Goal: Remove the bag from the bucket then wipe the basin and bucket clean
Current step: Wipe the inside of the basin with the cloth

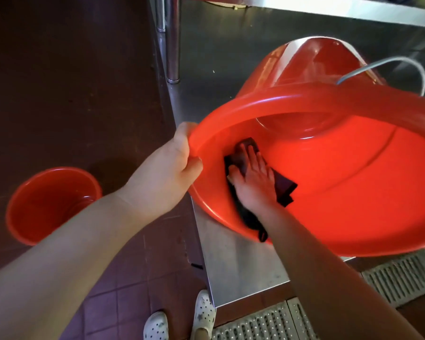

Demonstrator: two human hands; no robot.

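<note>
- The left hand [182, 160] grips the near-left rim of the red basin [353, 192], tilting it up on the steel shelf [243, 266].
- The right hand [253, 180] presses a dark cloth [284, 190] flat against the inner wall, fingers straight.
- The basin looks light, slightly flexible and glossy, probably slick; its rolled rim is the best hold.
- One red bucket [304, 62] lies tipped just behind the basin; another bucket [52, 204] stands on the floor, far left.

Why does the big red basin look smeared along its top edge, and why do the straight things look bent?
Head view: the basin rim is motion-blurred; the wide-angle lens bows the steel table edge; glare brightens the overturned bucket; the floor at left lies dim.
</note>
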